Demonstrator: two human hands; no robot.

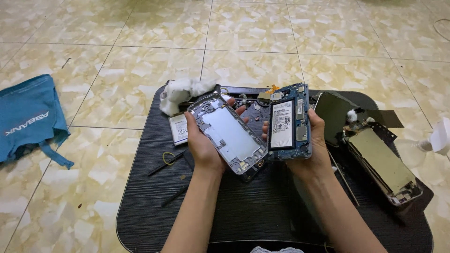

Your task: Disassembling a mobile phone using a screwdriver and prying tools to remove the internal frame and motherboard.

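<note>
A: What does your left hand (202,143) have?

B: Your left hand is closed around a silver frame (228,133), a phone's middle housing, gripped along its left edge with the fingertips curling over the far side. The frame tilts, its top end pointing up and away from you, its lower corner touching the board in your other hand.

A: And the right hand (315,150)?

B: It is wrapped around a blue board (289,122), the phone's inner chassis, held nearly upright. Your thumb presses the left edge and your fingers hold the right edge. A black battery (281,124) with a white label sits in the middle of that board.

A: Where are both pieces?

B: Both are lifted above the black mat (225,206), side by side, just in front of you. The mat lies on a tiled floor (140,65).

A: What lies around your hands?

B: Under your left hand a second battery (178,129) rests flat on the mat, beside a white cloth (180,91). Near your left wrist you have a yellow ring (168,158) and two black sticks (171,180). To the right of your right hand lies a dark screen (333,117), and beyond it another opened phone (382,164) with a brassy plate. A blue bag (30,119) sits on the floor well to your left. A white thing (441,136) shows at the right edge; you cannot tell what it is.
</note>
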